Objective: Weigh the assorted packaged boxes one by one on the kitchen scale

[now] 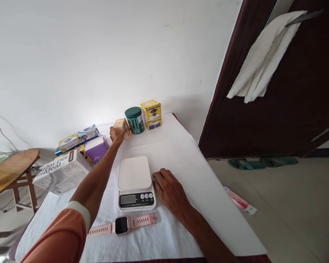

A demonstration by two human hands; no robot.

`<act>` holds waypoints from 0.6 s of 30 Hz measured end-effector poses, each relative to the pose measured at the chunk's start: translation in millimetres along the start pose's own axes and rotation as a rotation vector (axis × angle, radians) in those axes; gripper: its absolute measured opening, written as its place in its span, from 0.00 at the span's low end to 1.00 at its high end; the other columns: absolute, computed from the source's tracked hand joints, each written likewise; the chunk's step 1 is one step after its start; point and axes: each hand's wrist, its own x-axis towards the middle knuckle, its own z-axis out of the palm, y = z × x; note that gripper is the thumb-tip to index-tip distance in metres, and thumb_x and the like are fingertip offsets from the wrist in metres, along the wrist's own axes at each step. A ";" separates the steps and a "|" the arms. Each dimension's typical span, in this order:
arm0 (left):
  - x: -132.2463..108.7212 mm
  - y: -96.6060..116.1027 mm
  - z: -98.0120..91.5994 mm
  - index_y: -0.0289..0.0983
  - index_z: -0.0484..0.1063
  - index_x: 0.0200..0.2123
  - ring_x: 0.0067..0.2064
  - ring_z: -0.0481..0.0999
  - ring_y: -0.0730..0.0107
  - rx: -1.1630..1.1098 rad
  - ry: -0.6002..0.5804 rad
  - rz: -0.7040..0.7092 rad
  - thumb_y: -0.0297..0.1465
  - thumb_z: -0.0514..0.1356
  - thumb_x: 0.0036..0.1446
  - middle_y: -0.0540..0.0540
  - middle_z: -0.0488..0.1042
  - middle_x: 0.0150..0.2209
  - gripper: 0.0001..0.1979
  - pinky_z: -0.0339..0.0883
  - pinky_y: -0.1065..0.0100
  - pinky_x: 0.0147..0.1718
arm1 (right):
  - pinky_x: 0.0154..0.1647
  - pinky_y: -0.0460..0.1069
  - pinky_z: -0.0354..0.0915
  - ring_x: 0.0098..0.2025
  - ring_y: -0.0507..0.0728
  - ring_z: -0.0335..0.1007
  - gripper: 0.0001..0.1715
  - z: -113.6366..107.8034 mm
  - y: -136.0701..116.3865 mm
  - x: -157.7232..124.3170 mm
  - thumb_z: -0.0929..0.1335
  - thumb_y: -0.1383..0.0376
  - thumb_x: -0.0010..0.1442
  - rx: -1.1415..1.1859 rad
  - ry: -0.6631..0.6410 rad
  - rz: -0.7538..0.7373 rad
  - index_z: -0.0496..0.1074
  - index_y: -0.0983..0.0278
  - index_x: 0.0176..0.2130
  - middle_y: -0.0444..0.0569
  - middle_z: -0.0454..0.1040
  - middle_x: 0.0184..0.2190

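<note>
My left hand (117, 134) is stretched to the back of the table, its fingers around a small orange-and-yellow box (122, 123). The box stands beside a green lidded tub (135, 120), and right of that is a yellow carton (152, 115). My right hand (169, 189) lies on the cloth with fingers apart, fingertips at the right edge of a white digital kitchen scale (135, 173). The scale's plate bears nothing, and its display looks blank. A smartwatch (121, 225) with a pink strap lies in front of the scale.
On the left stand a white "Super Meal" box (63, 171), a purple-and-white box (96, 149) and stacked soap boxes (68, 141). A white cloth (181, 160) covers the table, which meets the wall behind. A wooden stool (19, 166) is at left; slippers (246, 163) lie on the floor.
</note>
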 end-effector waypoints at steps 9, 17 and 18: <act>8.1 -1.9 7.1 0.35 0.62 0.54 0.59 0.72 0.48 0.006 -0.094 -0.016 0.37 0.74 0.50 0.30 0.68 0.57 0.34 0.68 0.55 0.53 | 0.43 0.52 0.70 0.40 0.59 0.70 0.11 -1.9 1.7 -0.7 0.64 0.75 0.64 0.058 -0.007 0.007 0.70 0.62 0.42 0.50 0.71 0.39; -80.1 -14.3 -45.0 0.35 0.60 0.61 0.64 0.66 0.48 -0.025 -0.212 0.275 0.36 0.75 0.48 0.32 0.65 0.60 0.41 0.63 0.52 0.61 | 0.41 0.53 0.70 0.40 0.59 0.71 0.09 5.9 9.1 -2.0 0.62 0.68 0.69 0.067 0.037 -0.068 0.72 0.63 0.45 0.50 0.72 0.37; -96.3 -17.5 -57.8 0.37 0.60 0.62 0.63 0.67 0.48 -0.042 -0.232 0.383 0.37 0.73 0.51 0.32 0.65 0.60 0.39 0.64 0.51 0.60 | 0.41 0.53 0.70 0.40 0.60 0.71 0.10 6.7 10.0 -2.1 0.62 0.68 0.69 0.068 0.037 -0.072 0.72 0.63 0.45 0.50 0.72 0.38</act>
